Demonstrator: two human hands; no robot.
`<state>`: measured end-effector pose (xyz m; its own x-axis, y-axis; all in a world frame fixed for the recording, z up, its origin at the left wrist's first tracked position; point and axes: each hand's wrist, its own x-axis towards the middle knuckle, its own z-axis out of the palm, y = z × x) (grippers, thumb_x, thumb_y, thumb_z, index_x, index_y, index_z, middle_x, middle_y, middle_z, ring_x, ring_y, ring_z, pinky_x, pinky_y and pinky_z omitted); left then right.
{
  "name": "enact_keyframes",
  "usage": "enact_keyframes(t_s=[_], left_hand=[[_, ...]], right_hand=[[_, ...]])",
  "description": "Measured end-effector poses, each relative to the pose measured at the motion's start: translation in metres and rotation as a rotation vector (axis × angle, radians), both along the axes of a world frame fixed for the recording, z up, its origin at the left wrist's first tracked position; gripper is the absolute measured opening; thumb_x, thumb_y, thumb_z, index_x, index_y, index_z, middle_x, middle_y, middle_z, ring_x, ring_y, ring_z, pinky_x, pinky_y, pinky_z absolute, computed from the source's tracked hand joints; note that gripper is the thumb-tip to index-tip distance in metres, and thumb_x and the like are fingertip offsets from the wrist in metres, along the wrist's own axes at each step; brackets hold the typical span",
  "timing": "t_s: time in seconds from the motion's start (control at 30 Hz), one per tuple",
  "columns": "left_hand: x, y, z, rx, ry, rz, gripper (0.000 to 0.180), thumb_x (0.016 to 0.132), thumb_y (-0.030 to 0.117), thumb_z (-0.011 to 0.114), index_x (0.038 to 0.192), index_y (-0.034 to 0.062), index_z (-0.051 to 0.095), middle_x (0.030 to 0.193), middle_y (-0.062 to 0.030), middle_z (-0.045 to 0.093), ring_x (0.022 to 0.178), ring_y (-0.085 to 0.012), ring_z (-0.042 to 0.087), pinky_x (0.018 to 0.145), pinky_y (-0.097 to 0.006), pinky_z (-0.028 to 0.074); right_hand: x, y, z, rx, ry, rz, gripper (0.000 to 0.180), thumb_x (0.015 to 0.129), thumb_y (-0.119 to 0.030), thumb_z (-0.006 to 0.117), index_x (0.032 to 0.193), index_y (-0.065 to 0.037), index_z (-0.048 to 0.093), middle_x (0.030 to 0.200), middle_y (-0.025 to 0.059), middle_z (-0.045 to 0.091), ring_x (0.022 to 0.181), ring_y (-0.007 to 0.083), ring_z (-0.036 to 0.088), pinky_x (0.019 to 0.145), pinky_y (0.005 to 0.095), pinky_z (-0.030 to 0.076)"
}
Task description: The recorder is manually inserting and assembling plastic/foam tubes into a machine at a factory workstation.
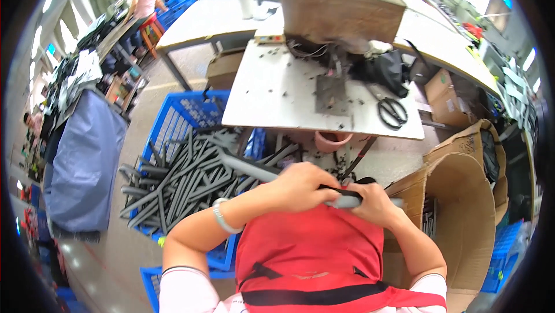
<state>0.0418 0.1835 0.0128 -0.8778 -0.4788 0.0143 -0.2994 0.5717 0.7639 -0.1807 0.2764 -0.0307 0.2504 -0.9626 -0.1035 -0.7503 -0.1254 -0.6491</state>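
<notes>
Left hand (300, 188) and right hand (374, 203), fingers curled round a strip (348, 200), could, by yanking, snag its 10 o'clock end on the pile (184, 183).

grey tube (348, 201): partly behind left hand (302, 187) | pink pot (332, 143): partly behind tabletop (272, 107) | lower blue crate (151, 283): bottom cut off

Left hand (303, 188) and right hand (374, 204) are gripping a grey strip (348, 201), frame centre. Blue crate (161, 119) is holding more strips, centre left. Scissors (393, 114) are lying on the white table (272, 99), right of centre. Open cardboard box (462, 197) is standing lower right.
</notes>
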Motion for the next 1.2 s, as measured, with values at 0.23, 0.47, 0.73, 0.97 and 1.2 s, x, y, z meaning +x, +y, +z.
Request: enact_keyframes(t_s=[0.23,0.47,0.73,0.97,1.2], left_hand=[[-0.028,-0.067,0.019,-0.326,0.052,0.339,0.020,0.087,0.024,0.064,0.094,0.0070,0.072,0.080,-0.0163,0.068,0.077,-0.0360,0.065,0.070,-0.042,0.050],[-0.056,-0.134,0.005,-0.226,0.119,0.432,0.025,0.089,0.024,0.062,0.100,0.0048,0.072,0.086,-0.0179,0.069,0.080,-0.0370,0.065,0.073,-0.042,0.051],[-0.068,-0.159,0.001,-0.130,0.042,0.465,0.025,0.089,0.024,0.062,0.099,0.0027,0.072,0.077,-0.0161,0.069,0.071,-0.0327,0.065,0.069,-0.040,0.049],[-0.074,-0.179,-0.002,0.049,0.165,0.475,0.026,0.089,0.021,0.063,0.097,-0.0014,0.071,0.069,-0.0142,0.067,0.061,-0.0214,0.061,0.062,-0.035,0.048],[-0.043,-0.161,-0.002,-0.144,0.075,0.393,0.026,0.085,0.021,0.065,0.086,-0.0054,0.066,0.069,-0.0218,0.061,0.058,-0.0287,0.054,0.060,-0.038,0.046]], right_hand=[[-0.037,-0.100,0.040,-0.392,0.377,-0.110,0.020,0.073,-0.019,0.071,0.086,-0.008,0.062,0.082,0.0138,0.066,0.082,0.0360,0.064,0.071,0.0454,0.049],[-0.057,-0.165,0.048,-0.443,0.456,-0.154,0.024,0.077,-0.025,0.068,0.092,-0.007,0.066,0.081,0.0162,0.067,0.083,0.0368,0.065,0.073,0.0465,0.049],[-0.066,-0.192,0.039,-0.449,0.447,-0.160,0.025,0.076,-0.024,0.068,0.094,-0.007,0.069,0.083,0.0167,0.068,0.085,0.0360,0.065,0.075,0.0450,0.051],[-0.067,-0.207,0.045,-0.489,0.467,-0.181,0.029,0.072,-0.019,0.069,0.099,-0.009,0.069,0.081,0.0141,0.069,0.086,0.0337,0.067,0.075,0.0438,0.053],[-0.024,-0.139,0.024,-0.626,0.337,0.000,0.023,0.084,-0.021,0.062,0.105,-0.012,0.066,0.111,0.0093,0.066,0.092,0.0308,0.065,0.078,0.0440,0.052]])
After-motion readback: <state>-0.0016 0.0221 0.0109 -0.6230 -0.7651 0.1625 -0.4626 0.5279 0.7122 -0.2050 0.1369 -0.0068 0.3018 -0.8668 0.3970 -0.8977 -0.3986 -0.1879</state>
